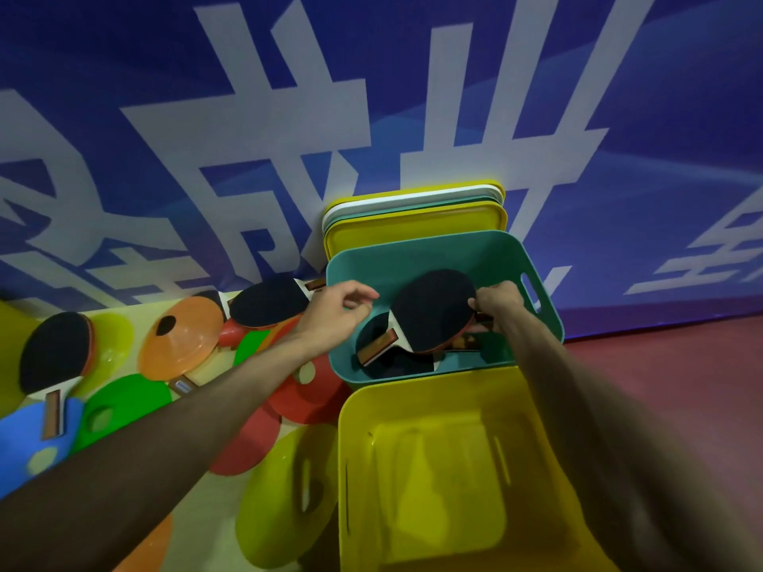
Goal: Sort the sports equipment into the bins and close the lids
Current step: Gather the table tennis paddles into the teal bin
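While both forearms reach fwd, the closest thing to me is the yellow bin (437,480), lid off, nothing in it. Just left of it lies a lime disc cone (285,489), w/ red disc cones (305,390) overlapping a bit further on, beside the teal bin's near-left corner. Further left are a green disc cone (124,402) and a blue disc cone (24,439) at the frame edge. A loose paddle (53,353) lies w/ its handle across the blue one, and an orange disc cone (186,340) sits behind. Just behind the yellow bin stands the teal bin (413,258), also lid off. My R hand (497,301) is inside it near the right wall, fingers curled round the edge of the held paddle (433,311). That one is black-faced and tilted, handle pointing down-left, and lies on top of a lower paddle (388,361). My L hand (334,311) hovers over the teal bin's left rim, fingers loosely bent, thumb near forefinger, gripping nothing I can see. Left of that hand, outside the bin, a far paddle (268,301) rests on the discs by the wall. Behind the teal bin a stack of lids (413,225) (yellow, teal, white) leans vs. the blue banner (289,117) w/ big white characters. Red floor (681,386) is off right.
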`<act>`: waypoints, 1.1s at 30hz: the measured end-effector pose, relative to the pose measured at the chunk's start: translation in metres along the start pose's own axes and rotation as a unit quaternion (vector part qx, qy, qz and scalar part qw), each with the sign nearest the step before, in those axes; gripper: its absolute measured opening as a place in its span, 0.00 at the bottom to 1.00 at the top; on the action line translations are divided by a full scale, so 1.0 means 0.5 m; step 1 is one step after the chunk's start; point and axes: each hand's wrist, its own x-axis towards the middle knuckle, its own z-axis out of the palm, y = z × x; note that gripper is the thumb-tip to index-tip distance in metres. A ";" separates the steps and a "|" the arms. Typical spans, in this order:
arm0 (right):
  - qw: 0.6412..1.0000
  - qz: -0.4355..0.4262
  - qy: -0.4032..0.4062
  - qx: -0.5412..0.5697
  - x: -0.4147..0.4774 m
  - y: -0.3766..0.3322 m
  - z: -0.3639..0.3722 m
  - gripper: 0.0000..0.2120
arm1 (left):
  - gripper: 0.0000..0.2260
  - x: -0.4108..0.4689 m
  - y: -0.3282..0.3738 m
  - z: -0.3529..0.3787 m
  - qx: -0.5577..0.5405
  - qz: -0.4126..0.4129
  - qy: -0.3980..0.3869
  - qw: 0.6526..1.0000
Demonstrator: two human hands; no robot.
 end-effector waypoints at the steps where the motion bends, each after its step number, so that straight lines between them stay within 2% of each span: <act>1: 1.000 -0.004 -0.001 -0.022 0.002 0.001 0.009 0.09 | 0.08 -0.004 -0.004 0.000 -0.017 0.000 -0.001 1.000; 6: 0.997 0.020 -0.023 -0.065 0.028 0.028 0.044 0.11 | 0.07 -0.008 -0.022 -0.001 -0.067 -0.005 0.012 0.998; 11: 0.993 0.010 -0.032 -0.112 0.022 0.027 0.044 0.06 | 0.08 -0.010 -0.024 -0.009 -0.106 -0.003 0.046 0.993; 13: 0.989 -0.007 -0.037 -0.144 0.020 0.032 0.045 0.10 | 0.09 -0.014 -0.020 -0.011 -0.114 -0.004 0.046 0.992; 15: 0.980 -0.044 -0.030 -0.192 0.008 0.034 0.045 0.11 | 0.11 -0.020 -0.019 -0.016 -0.122 -0.005 0.045 0.992; 18: 0.974 -0.091 -0.020 -0.204 -0.017 0.021 0.046 0.13 | 0.13 -0.035 -0.024 -0.035 -0.127 -0.004 0.050 0.991; 23: 0.971 -0.198 0.011 -0.134 -0.076 -0.042 0.070 0.15 | 0.12 -0.062 -0.045 -0.085 -0.139 -0.012 0.078 0.987; 26: 0.956 -0.280 0.004 -0.089 -0.121 -0.078 0.110 0.14 | 0.13 -0.079 -0.067 -0.120 -0.144 -0.039 0.090 0.985; 33: 0.916 -0.391 -0.021 -0.088 -0.247 -0.151 0.247 0.10 | 0.07 -0.129 -0.142 -0.225 -0.145 -0.061 0.098 0.983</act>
